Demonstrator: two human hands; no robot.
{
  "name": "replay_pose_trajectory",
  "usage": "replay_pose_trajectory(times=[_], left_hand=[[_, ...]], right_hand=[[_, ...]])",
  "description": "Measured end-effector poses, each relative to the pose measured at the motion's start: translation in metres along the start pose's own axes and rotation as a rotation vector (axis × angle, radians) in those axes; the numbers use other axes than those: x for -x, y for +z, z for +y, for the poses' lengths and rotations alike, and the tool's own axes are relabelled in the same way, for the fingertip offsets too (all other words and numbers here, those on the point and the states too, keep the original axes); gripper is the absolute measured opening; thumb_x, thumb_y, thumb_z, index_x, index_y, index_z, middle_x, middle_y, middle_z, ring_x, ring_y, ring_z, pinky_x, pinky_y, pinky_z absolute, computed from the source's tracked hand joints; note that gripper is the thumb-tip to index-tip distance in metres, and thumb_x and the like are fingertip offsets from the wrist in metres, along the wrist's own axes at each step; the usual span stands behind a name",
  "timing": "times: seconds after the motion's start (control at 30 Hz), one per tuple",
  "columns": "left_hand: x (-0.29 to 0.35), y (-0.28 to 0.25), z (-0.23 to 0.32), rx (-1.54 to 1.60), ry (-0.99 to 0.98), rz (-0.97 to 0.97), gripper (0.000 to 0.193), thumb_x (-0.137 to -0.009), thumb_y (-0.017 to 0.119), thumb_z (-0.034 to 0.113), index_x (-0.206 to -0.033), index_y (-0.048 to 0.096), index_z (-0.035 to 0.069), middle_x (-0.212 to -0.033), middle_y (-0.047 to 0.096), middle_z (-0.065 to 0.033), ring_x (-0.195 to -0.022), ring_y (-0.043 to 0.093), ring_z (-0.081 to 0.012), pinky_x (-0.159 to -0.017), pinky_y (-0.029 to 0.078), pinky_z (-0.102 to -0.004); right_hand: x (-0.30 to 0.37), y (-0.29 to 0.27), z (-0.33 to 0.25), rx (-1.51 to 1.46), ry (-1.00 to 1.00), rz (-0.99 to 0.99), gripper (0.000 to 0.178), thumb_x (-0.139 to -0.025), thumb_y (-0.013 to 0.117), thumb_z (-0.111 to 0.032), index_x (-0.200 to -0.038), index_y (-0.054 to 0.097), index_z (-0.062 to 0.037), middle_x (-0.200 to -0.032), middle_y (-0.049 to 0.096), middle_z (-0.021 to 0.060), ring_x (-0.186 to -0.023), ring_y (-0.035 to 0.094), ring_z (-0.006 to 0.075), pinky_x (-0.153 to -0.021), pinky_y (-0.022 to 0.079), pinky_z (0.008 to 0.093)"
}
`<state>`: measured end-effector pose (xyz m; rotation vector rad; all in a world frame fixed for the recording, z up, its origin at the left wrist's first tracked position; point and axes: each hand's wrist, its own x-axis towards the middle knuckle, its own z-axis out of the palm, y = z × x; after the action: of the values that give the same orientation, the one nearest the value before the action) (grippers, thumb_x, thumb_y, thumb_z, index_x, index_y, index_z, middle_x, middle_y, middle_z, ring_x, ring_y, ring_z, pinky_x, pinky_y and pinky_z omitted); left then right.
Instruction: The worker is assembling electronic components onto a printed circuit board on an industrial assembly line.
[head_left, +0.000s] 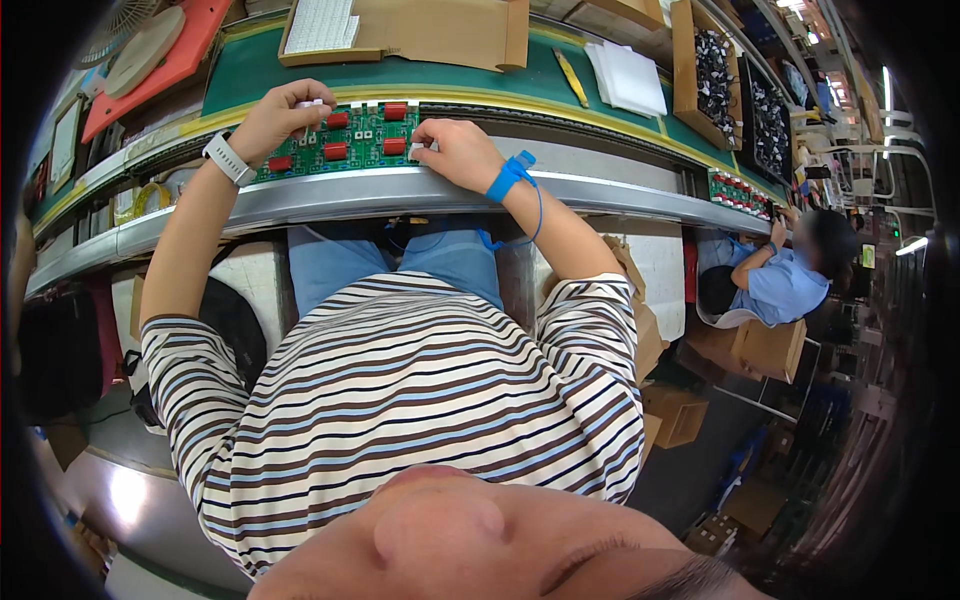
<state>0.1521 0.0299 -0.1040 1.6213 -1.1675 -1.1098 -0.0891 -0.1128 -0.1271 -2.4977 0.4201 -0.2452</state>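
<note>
A green circuit board [365, 151] with several red box-shaped components [396, 111] and white parts along its edges lies on the rail in front of me. At its upper left, my left hand [287, 113] is closed, thumb and fingers pinching a small white connector [318, 104]. My right hand [455, 150] is closed at the board's right edge, its fingertips on another small white connector [416, 150]. Whether either connector is seated in the board, I cannot tell. A blue wrist strap with a cord [512, 177] circles my right wrist; a pale watch [230, 160] is on my left.
Beyond the rail, a cardboard tray [455, 35] holds white parts, beside a yellow-handled tool [570, 78] and white foam sheets [625, 80]. A box of dark parts [715, 85] stands right. Further right, a co-worker [785, 275] sits by another populated board [740, 193].
</note>
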Motion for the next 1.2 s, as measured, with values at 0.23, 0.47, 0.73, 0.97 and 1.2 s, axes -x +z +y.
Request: replay_pose_trajectory(times=[0.23, 0.47, 0.73, 0.97, 1.2], left_hand=[[0.004, 0.017, 0.007, 0.297, -0.121, 0.005, 0.019, -0.085, 0.058, 0.018, -0.101, 0.057, 0.008, -0.086, 0.057, 0.0026, -0.073, 0.051, -0.0038, -0.059, 0.042, -0.0159], [0.004, 0.024, 0.004, 0.275, -0.103, -0.069, 0.026, -0.086, 0.057, 0.018, -0.109, 0.055, 0.006, -0.087, 0.057, 0.0011, -0.075, 0.052, -0.0041, -0.062, 0.044, -0.0167], [0.004, 0.041, 0.011, 0.492, -0.142, -0.211, 0.039, -0.085, 0.059, 0.019, -0.119, 0.047, 0.004, -0.085, 0.055, 0.0028, -0.074, 0.053, -0.0039, -0.061, 0.045, -0.0161], [0.007, 0.039, 0.01, 0.452, -0.153, -0.193, 0.037, -0.085, 0.057, 0.02, -0.117, 0.047, 0.006, -0.083, 0.054, 0.0028, -0.069, 0.051, -0.004, -0.059, 0.043, -0.0151], [0.017, 0.012, -0.005, 0.344, -0.22, -0.024, 0.025, -0.091, 0.047, 0.032, -0.087, 0.052, 0.008, -0.067, 0.049, 0.0034, -0.047, 0.041, -0.002, -0.039, 0.028, -0.0152]], right_hand=[[0.001, -0.001, -0.005, 0.04, -0.029, 0.005, 0.018, -0.074, 0.061, -0.02, -0.085, 0.062, -0.0058, -0.081, 0.063, 0.0114, -0.077, 0.06, 0.0288, -0.069, 0.048, 0.0378], [0.003, 0.0, -0.006, 0.091, -0.058, -0.014, 0.018, -0.074, 0.061, -0.021, -0.085, 0.06, -0.0061, -0.081, 0.062, 0.0102, -0.077, 0.06, 0.028, -0.068, 0.048, 0.0373], [-0.014, -0.009, -0.036, -0.32, -0.09, 0.037, 0.031, -0.076, 0.065, -0.023, -0.1, 0.059, -0.0051, -0.078, 0.06, 0.0051, -0.064, 0.056, 0.0155, -0.059, 0.045, 0.0275], [-0.033, 0.009, -0.024, -0.573, -0.013, -0.05, 0.025, -0.077, 0.064, -0.022, -0.096, 0.062, -0.0046, -0.078, 0.061, 0.0061, -0.065, 0.058, 0.0138, -0.057, 0.046, 0.0264], [-0.041, 0.012, -0.025, 0.101, -0.201, -0.078, 0.024, -0.075, 0.062, -0.03, -0.081, 0.067, -0.0072, -0.087, 0.059, 0.0098, -0.08, 0.058, 0.0244, -0.071, 0.046, 0.0341]])
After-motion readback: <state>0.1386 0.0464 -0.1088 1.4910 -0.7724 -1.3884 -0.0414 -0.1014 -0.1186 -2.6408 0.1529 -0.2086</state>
